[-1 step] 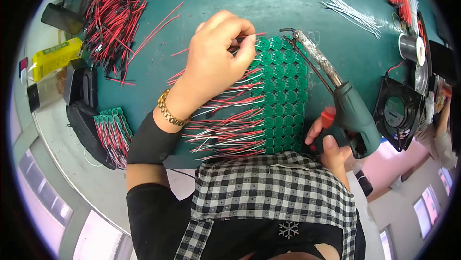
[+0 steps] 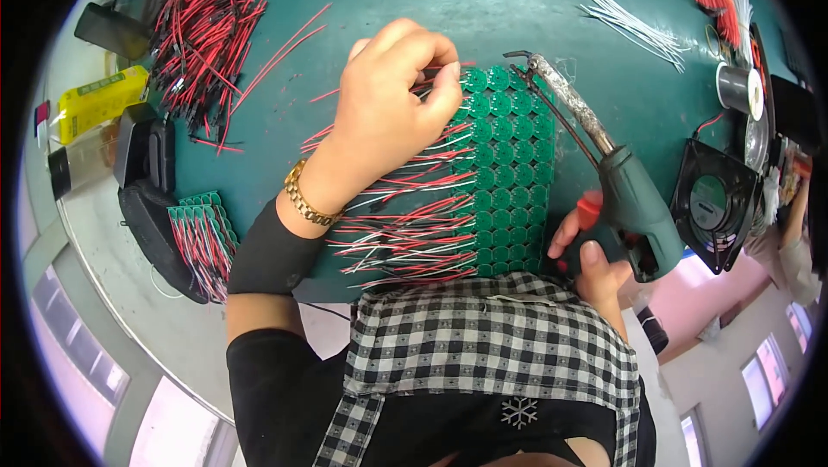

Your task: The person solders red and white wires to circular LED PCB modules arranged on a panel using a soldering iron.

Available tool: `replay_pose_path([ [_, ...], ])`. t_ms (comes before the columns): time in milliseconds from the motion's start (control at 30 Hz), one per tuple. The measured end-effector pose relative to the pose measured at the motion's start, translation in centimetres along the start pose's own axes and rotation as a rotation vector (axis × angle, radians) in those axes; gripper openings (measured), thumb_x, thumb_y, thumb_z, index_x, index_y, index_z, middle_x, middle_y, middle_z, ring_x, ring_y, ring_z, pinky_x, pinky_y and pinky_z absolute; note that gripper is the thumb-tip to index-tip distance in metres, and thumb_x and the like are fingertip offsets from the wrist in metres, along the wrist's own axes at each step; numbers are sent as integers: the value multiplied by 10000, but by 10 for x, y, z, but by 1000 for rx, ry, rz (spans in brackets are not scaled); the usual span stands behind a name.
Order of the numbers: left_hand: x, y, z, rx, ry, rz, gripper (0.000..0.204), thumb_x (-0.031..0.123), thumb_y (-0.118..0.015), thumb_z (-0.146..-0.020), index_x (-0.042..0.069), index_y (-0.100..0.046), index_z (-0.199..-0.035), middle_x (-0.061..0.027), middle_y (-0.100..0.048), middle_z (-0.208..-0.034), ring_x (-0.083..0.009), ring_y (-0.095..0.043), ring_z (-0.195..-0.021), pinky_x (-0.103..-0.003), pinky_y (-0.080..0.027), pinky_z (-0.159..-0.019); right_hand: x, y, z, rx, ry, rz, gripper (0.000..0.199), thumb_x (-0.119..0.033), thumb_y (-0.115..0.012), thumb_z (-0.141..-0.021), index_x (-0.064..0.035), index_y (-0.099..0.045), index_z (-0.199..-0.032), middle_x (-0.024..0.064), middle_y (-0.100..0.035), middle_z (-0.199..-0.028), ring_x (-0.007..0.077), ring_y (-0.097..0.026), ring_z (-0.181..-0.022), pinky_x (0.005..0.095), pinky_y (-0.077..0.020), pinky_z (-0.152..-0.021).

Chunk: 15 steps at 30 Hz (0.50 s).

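Observation:
A panel of round green circuit boards [image 2: 503, 178] lies on the table in front of me. Red, black and white wires [image 2: 405, 219] run leftward from its left edge. At the panel's far left corner, my left hand [image 2: 398, 87] is closed in a pinch on a thin red wire [image 2: 325, 95], whose ends show on both sides of the hand. My right hand [image 2: 595, 260] is wrapped round the grip of a dark green soldering gun [image 2: 636, 200] with a red trigger. Its tip is over the panel's far right corner; whether it touches cannot be told.
A heap of red and black wires [image 2: 207, 36] lies far left, a smaller wired board panel [image 2: 205, 238] near left. White wires [image 2: 625, 18] lie far right. A solder spool [image 2: 739, 87] and a black fan [image 2: 714, 204] stand right. A yellow packet [image 2: 103, 105] is left.

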<state>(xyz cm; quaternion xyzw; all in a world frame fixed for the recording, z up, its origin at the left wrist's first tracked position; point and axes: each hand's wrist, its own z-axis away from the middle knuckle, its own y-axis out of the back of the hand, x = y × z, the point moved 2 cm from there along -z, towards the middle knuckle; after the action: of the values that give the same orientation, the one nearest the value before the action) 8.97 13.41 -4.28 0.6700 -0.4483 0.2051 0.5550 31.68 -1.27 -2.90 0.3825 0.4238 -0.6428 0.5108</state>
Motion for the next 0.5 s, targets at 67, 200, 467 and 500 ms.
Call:
replay_pose_path([
  [67,1,-1,0,8,6,4,102,33,-679,-689,78,-589,-703,-5,-547,-691,-151,-539,-560,-303,-404,-632,-1,-2,1,20,3,-10,649,-330,-693,-770,23,-417,-1240,110,-545,-744,187,-544,-575,292,-466,-518],
  [200,4,-3,1,33,-78,6,111,42,-680,-675,88,-579,-680,-2,-536,-658,-161,-537,-573,-304,-389,-651,-5,-2,1,12,23,6,640,-326,-691,-769,17,-423,-1239,118,-552,-762,188,-547,-589,297,-470,-529],
  [467,4,-10,-2,-14,-98,-135,126,42,-698,-661,79,-579,-676,10,-523,-634,-113,-483,-506,-261,-398,-634,-16,-9,8,31,-73,-50,654,-359,-713,-750,-1,-434,-1221,108,-546,-800,194,-557,-677,304,-479,-612],
  [500,4,-9,-3,-20,-83,-139,128,42,-695,-660,78,-573,-671,11,-518,-631,-112,-481,-505,-261,-398,-640,-17,-8,9,9,-119,-28,654,-372,-716,-746,-9,-439,-1214,100,-541,-815,191,-553,-705,307,-477,-636],
])
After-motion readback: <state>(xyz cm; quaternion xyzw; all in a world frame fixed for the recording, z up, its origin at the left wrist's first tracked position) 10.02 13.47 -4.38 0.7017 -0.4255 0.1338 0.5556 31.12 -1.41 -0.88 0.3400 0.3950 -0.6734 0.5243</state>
